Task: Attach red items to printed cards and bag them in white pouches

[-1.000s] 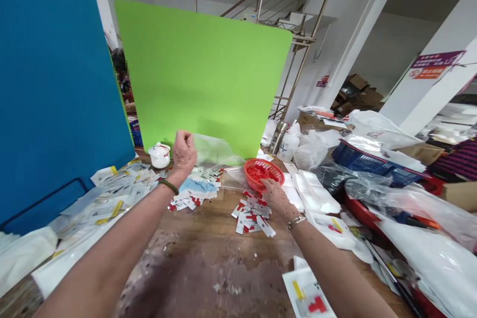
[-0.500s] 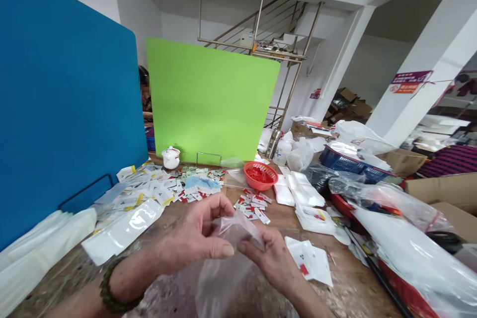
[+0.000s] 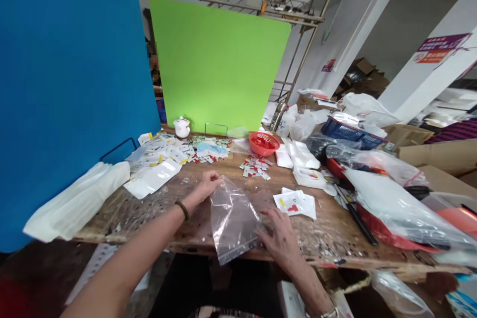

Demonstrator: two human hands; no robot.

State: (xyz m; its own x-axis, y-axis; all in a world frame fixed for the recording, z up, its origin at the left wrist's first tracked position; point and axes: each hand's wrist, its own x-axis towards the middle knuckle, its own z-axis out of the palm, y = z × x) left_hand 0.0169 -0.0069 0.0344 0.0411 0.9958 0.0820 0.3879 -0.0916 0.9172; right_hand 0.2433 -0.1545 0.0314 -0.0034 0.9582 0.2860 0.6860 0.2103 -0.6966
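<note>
A clear plastic zip bag [image 3: 231, 218] lies on the wooden table with its lower edge jutting past the front rim. At its upper left corner, my left hand [image 3: 208, 185] pinches the film between closed fingers. My right hand [image 3: 281, 238] rests along the bag's right side, fingers apart, with the fingertips at the film's edge. Just beyond that hand are small white packets [image 3: 296, 202] with red and yellow marks. Loose red-and-white sachets [image 3: 256, 166] are scattered farther back.
A red basket [image 3: 264, 144] holds red pieces. At the left lie piled white and yellow packets [image 3: 164, 151] and white sleeves [image 3: 80, 198]. Blue [image 3: 74, 59] and green [image 3: 219, 64] panels stand behind. Plastic-covered goods [image 3: 391, 208] and a blue crate [image 3: 352, 131] crowd the right side.
The bag has come down from between both raised hands to lie flat on the table. My right hand has let go of its grip and spread. The view has tilted downward.
</note>
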